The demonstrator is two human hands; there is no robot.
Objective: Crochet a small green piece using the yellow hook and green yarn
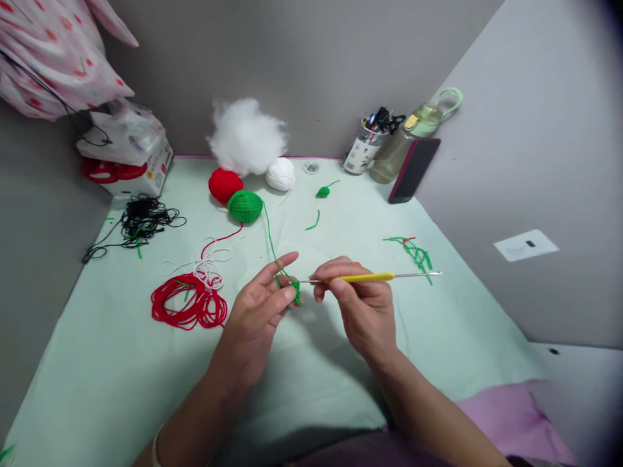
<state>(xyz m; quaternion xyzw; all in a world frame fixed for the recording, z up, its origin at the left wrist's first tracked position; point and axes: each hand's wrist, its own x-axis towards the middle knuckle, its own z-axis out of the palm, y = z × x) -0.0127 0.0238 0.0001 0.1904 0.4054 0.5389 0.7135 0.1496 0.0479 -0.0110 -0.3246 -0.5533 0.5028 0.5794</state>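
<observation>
Between the thumb and fingers of my left hand [263,308] is a small green crochet piece [296,293]. Green yarn [270,237] runs over that hand's raised finger from a green yarn ball [245,206] farther back. My right hand [363,305] grips a crochet hook [367,278] by its yellow handle. One metal end of the hook meets the green piece; the other sticks out to the right. Just where the hook tip sits in the stitches is too small to tell.
Red yarn [182,305] and black yarn [146,220] lie in loose coils at left. Behind are a red ball [225,185], a white ball [281,174] and fluffy stuffing [249,135]. A phone [413,171], bottle [399,146] and pen cup [364,150] stand at back right. Green scraps [416,255] lie right.
</observation>
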